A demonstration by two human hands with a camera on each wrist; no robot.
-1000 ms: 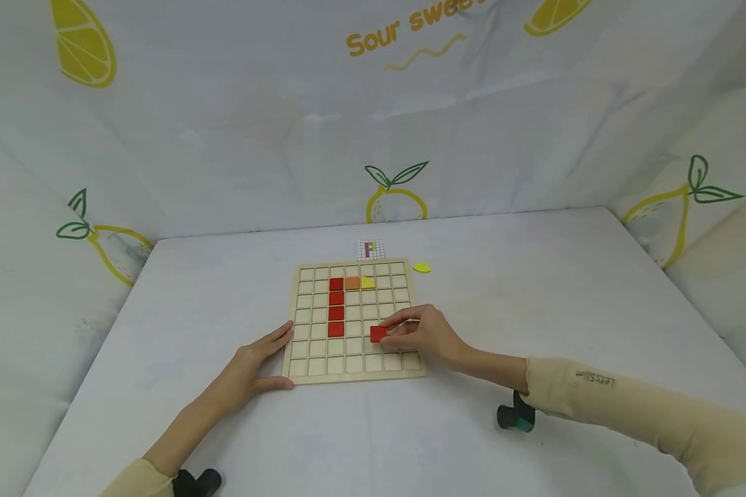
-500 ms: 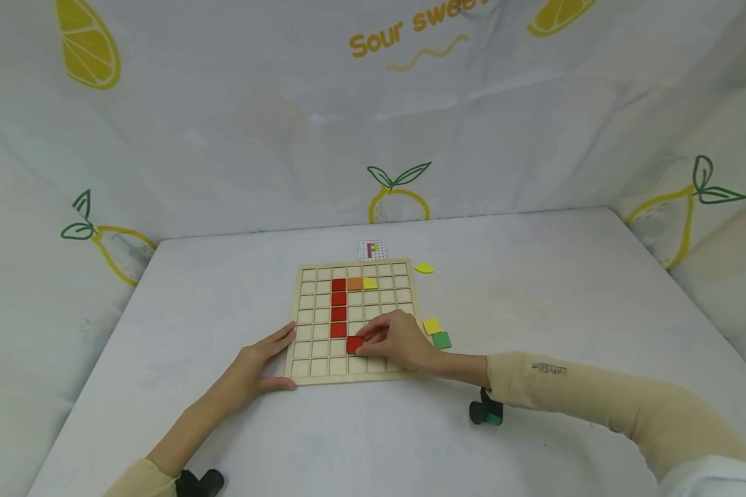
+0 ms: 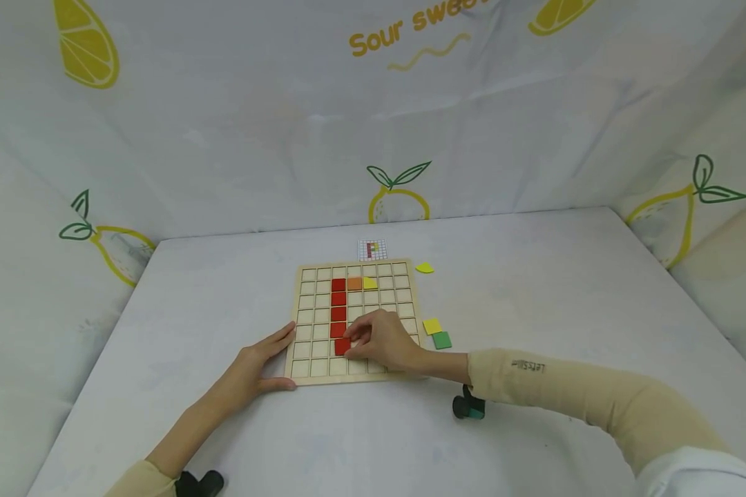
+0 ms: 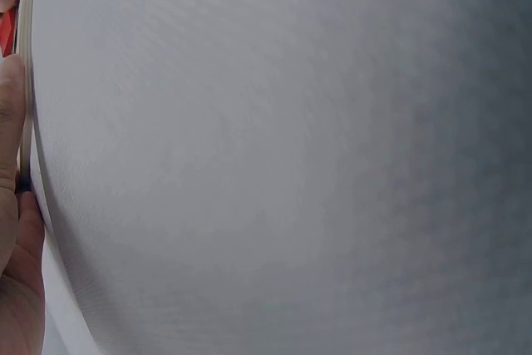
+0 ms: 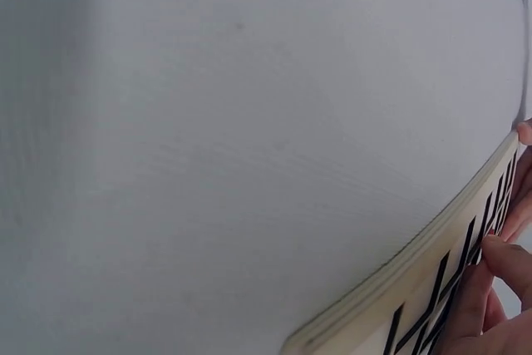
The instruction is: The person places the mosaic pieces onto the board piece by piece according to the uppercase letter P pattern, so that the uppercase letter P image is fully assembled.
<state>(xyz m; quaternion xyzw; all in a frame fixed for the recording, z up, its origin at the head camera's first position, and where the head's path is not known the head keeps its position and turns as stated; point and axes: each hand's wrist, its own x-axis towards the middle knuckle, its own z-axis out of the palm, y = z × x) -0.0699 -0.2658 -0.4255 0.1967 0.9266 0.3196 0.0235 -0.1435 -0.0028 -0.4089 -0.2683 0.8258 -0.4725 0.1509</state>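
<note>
On the table lies a wooden grid board (image 3: 320, 351). My right hand (image 3: 385, 341) pinches a red square tile (image 3: 342, 347) between thumb and fingers, low on the board. This tile is at the bottom end of a column of red tiles (image 3: 338, 299), slightly offset to its right. An orange tile (image 3: 354, 284) and a yellow rounded tile (image 3: 369, 283) sit right of the top red one. My left hand (image 3: 249, 364) rests against the board's left edge and lower left corner, fingers extended. In the right wrist view, my right hand (image 5: 499, 322) is partly cut off.
A small pattern card (image 3: 372, 250) lies behind the board. Off its right side are a yellow rounded piece (image 3: 425, 268), a yellow square tile (image 3: 432, 326) and a green tile (image 3: 442, 340). A white cloth with lemon prints stands around the table.
My right hand has moved left across the board with the red tile, reaching the column's lower end. That uncovered the yellow and green tiles at the right. The left hand stays put.
</note>
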